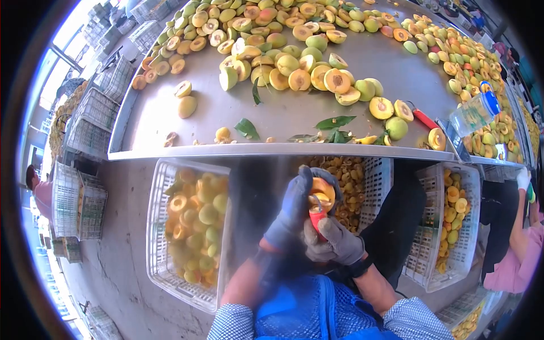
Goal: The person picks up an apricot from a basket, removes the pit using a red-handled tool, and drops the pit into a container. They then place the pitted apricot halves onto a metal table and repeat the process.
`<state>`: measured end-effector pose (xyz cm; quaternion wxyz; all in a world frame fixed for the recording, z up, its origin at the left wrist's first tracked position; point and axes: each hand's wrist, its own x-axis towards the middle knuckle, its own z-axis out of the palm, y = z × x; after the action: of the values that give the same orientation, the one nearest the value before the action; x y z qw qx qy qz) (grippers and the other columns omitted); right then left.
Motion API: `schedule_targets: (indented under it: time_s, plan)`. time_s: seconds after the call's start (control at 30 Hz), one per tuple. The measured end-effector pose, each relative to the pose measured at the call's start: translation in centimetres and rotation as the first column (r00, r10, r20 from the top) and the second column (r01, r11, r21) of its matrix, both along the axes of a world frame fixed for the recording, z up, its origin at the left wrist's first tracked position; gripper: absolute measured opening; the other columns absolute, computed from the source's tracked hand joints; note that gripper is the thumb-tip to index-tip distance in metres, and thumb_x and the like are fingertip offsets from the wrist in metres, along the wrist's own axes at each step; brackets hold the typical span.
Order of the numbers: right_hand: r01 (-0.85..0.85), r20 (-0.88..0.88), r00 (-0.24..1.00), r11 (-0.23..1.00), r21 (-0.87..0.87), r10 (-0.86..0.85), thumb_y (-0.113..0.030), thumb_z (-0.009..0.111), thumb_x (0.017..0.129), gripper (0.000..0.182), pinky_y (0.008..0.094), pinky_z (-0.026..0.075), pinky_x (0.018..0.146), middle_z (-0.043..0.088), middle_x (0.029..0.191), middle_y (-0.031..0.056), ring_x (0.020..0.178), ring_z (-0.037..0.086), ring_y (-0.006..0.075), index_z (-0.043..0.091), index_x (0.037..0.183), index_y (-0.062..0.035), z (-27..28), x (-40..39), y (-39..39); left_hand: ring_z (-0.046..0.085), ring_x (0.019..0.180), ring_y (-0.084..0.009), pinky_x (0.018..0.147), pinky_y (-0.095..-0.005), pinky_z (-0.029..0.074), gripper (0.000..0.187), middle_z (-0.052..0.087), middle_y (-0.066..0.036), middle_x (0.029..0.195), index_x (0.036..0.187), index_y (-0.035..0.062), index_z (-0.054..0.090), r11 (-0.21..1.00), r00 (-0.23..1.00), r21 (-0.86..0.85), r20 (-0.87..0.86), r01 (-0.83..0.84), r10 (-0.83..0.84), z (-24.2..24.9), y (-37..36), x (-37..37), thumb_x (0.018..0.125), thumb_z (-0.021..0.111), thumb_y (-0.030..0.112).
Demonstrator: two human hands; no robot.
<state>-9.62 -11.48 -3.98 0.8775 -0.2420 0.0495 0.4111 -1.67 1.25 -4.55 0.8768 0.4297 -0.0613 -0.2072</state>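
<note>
In a grey glove, my left hand is wrapped round a halved orange-fleshed fruit, between the metal table and my lap. My right hand, also gloved, is closed on a red-handled tool; the tool's metal end touches the cut face of the fruit. Below and behind my hands sits a crate holding many small orange-brown pieces. The metal table carries a heap of whole and halved green-yellow fruits, with loose leaves near its front edge.
A white crate of fruit halves stands at the left, another at the right. On the table's right lie a clear bottle with a blue cap and a red-handled tool. Another person in pink is at the far right.
</note>
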Motion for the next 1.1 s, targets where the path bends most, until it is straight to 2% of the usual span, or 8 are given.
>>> schedule_targets:
  time_s: [0.13, 0.2, 0.27, 0.63, 0.77, 0.93, 1.07, 1.1]
  plan:
    - [0.089, -0.039, 0.993, 0.93, -0.357, -0.11, -0.051, 0.048, 0.094, 0.042, 0.0246, 0.024, 0.041, 0.034, 0.053, -0.0069, 0.04, 0.029, 0.0072, 0.05, 0.082, -0.0109, 3.1, 0.8, -0.8, 0.059, 0.071, -0.014, 0.065, -0.0256, 0.05, 0.074, 0.061, -0.004, 0.086, 0.105, 0.0061, 0.061, 0.907, 0.936, 0.312, -0.116, -0.282, 0.331, 1.7, 3.4, 0.0, 0.092, 0.026, 0.07]
    - [0.122, -0.026, 0.986, 0.825, -0.552, -0.163, -0.053, 0.048, 0.094, 0.043, 0.0246, 0.024, 0.039, 0.031, 0.05, -0.0076, 0.038, 0.027, 0.0071, 0.051, 0.083, -0.0121, 3.9, 2.1, -0.9, 0.06, 0.08, -0.023, 0.075, -0.0331, 0.05, 0.035, 0.062, -0.011, 0.089, 0.112, 0.0064, 0.06, 0.38, 0.838, 0.76, 0.54, -0.528, 0.084, 2.2, 11.0, -1.1, 0.096, 0.049, 0.035]
    - [0.079, -0.313, 0.93, 0.937, -0.342, -0.193, -0.055, 0.048, 0.093, 0.042, 0.0251, 0.024, 0.037, 0.031, 0.049, -0.0073, 0.037, 0.028, 0.0068, 0.052, 0.083, -0.0138, -0.6, 2.4, -2.0, 0.06, 0.09, -0.0252, 0.08, -0.0344, 0.047, 0.024, 0.064, -0.015, 0.095, 0.105, 0.0018, 0.067, 0.424, 0.847, 0.739, 0.503, -0.524, 0.169, 4.5, 16.0, -1.5, 0.091, 0.05, 0.011]
    - [0.272, 0.367, 0.93, 0.684, -0.677, -0.007, -0.045, 0.051, 0.096, 0.04, 0.0253, 0.024, 0.037, 0.041, 0.05, -0.0013, 0.036, 0.034, 0.0089, 0.052, 0.08, -0.008, -8.8, 0.2, -1.2, 0.06, 0.101, -0.0345, 0.087, -0.0442, 0.048, 0.056, 0.057, -0.018, 0.114, 0.121, 0.0135, 0.053, -0.485, 0.884, 0.754, 0.46, -0.442, -0.09, 7.0, 25.4, 17.4, 0.075, 0.075, 0.037]
    - [0.157, 0.306, 0.936, 0.569, -0.807, 0.175, -0.035, 0.055, 0.093, 0.027, 0.0338, 0.038, 0.047, 0.054, 0.072, 0.0045, 0.061, 0.054, 0.0177, 0.05, 0.085, -0.0097, -8.1, -0.2, -2.1, 0.064, 0.09, -0.0302, 0.08, -0.0405, 0.05, 0.053, 0.063, -0.019, 0.097, 0.119, 0.0116, 0.049, -0.423, 0.904, 0.81, 0.424, -0.407, -0.057, 7.3, 25.0, 18.5, 0.077, 0.073, 0.035]
    - [0.208, 0.277, 0.961, 0.663, -0.719, -0.001, -0.045, 0.051, 0.096, 0.039, 0.0223, 0.031, 0.041, 0.044, 0.058, -0.003, 0.044, 0.04, 0.0058, 0.053, 0.088, -0.0075, -2.1, 1.6, 0.1, 0.061, 0.083, -0.0155, 0.073, -0.0306, 0.05, 0.043, 0.062, -0.009, 0.097, 0.131, 0.0031, 0.047, 0.664, 0.862, 0.554, 0.383, -0.502, 0.332, 8.8, 21.7, 10.6, 0.091, 0.052, 0.019]
    - [0.324, 0.353, 0.924, 0.793, -0.515, -0.148, -0.045, 0.05, 0.096, 0.037, 0.02, 0.032, 0.044, 0.044, 0.062, -0.0046, 0.05, 0.04, 0.0035, 0.053, 0.09, -0.0081, 3.5, 3.7, 3.0, 0.054, 0.109, -0.0218, 0.093, -0.0331, 0.047, 0.04, 0.054, -0.015, 0.119, 0.129, -0.0037, 0.045, 0.5, 0.646, 0.499, 0.744, -0.708, 0.172, 7.8, 14.0, 4.7, 0.102, 0.034, 0.023]
    - [0.349, 0.485, 0.874, 0.706, -0.616, -0.008, -0.039, 0.053, 0.095, 0.033, 0.025, 0.041, 0.058, 0.054, 0.075, 0.0023, 0.066, 0.051, 0.0113, 0.056, 0.101, -0.0065, 3.4, 3.9, 2.8, 0.055, 0.108, -0.0217, 0.092, -0.0335, 0.047, 0.039, 0.055, -0.014, 0.117, 0.128, -0.0014, 0.046, 0.813, 0.812, 0.221, 0.394, -0.538, 0.43, 7.2, 12.2, 4.1, 0.102, 0.034, 0.025]
